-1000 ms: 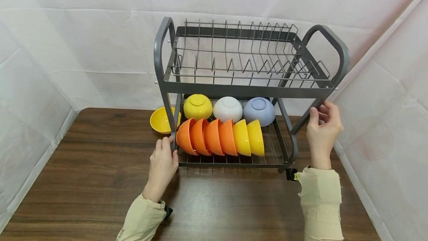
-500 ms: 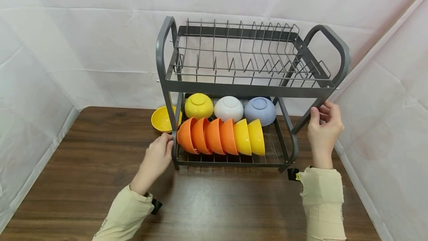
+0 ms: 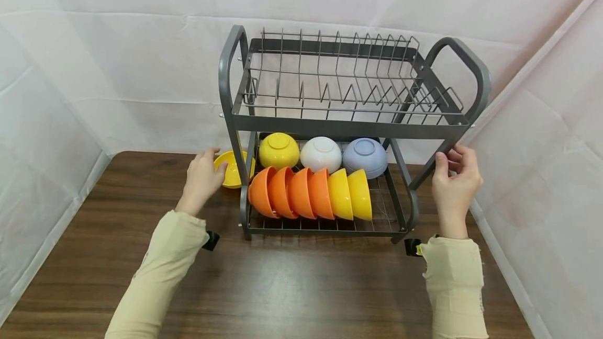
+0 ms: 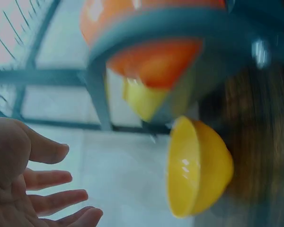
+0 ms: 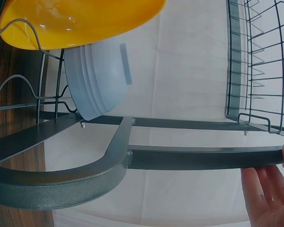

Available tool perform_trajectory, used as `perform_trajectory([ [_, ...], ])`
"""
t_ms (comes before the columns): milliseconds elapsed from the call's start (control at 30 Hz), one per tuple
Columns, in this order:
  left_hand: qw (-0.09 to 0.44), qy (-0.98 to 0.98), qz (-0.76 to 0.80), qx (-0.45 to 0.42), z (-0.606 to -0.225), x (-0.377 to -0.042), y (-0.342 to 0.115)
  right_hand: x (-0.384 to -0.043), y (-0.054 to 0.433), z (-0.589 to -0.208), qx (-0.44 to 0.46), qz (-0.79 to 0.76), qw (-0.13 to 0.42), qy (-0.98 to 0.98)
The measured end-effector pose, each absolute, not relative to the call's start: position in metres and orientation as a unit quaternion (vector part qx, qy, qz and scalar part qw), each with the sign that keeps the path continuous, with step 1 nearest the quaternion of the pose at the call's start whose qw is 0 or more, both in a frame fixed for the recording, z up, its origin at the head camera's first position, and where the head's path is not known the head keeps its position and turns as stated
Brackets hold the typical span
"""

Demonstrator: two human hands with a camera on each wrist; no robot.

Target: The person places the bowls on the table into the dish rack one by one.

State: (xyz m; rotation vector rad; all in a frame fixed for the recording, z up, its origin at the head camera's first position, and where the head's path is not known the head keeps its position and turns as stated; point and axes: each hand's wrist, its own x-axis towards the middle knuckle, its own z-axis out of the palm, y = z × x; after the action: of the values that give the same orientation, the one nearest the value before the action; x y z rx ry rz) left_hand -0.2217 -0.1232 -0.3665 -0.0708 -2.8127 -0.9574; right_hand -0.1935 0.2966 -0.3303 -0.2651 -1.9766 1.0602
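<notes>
A dark grey two-tier dish rack point(image 3: 339, 128) stands on the table. My right hand point(image 3: 457, 187) grips its right front post between thumb and fingers; in the right wrist view the fingers point(image 5: 267, 187) lie against that bar. On the left, my left hand point(image 3: 202, 179) hovers by a yellow bowl point(image 3: 232, 169) that stands upright on the table beside the rack. In the left wrist view its fingers point(image 4: 52, 196) are spread, apart from the yellow bowl point(image 4: 199, 168), and hold nothing.
On the lower tier, several orange bowls point(image 3: 299, 193) and two yellow bowls point(image 3: 360, 195) stand on edge in a row. Behind them a yellow bowl point(image 3: 279, 149), a white bowl point(image 3: 321, 153) and a lavender bowl point(image 3: 365, 158) sit upside down. White sheeting point(image 3: 141, 67) hangs behind the table point(image 3: 141, 213).
My left hand has let go of the rack's left front post and moved up and left to the loose yellow bowl. The right hand stays on its post.
</notes>
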Motion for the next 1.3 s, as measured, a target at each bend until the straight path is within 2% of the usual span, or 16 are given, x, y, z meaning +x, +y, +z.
perform_trajectory([
  [333,0.022,-0.942,-0.333,0.033,-0.398,-0.257,-0.140,-0.192,0.295,-0.330,-0.108,0.422,0.430,-0.791],
  [667,-0.048,-0.928,-0.354,0.103,-0.425,-0.259,-0.147,-0.192,0.294,-0.331,-0.109,0.423,0.428,-0.791],
  [1067,-0.057,-0.899,-0.405,0.154,-0.439,-0.261,-0.144,-0.193,0.293,-0.332,-0.108,0.423,0.438,-0.786],
  [1300,-0.011,-0.859,-0.474,0.196,-0.445,-0.263,-0.144,-0.194,0.292,-0.333,-0.111,0.417,0.442,-0.786],
])
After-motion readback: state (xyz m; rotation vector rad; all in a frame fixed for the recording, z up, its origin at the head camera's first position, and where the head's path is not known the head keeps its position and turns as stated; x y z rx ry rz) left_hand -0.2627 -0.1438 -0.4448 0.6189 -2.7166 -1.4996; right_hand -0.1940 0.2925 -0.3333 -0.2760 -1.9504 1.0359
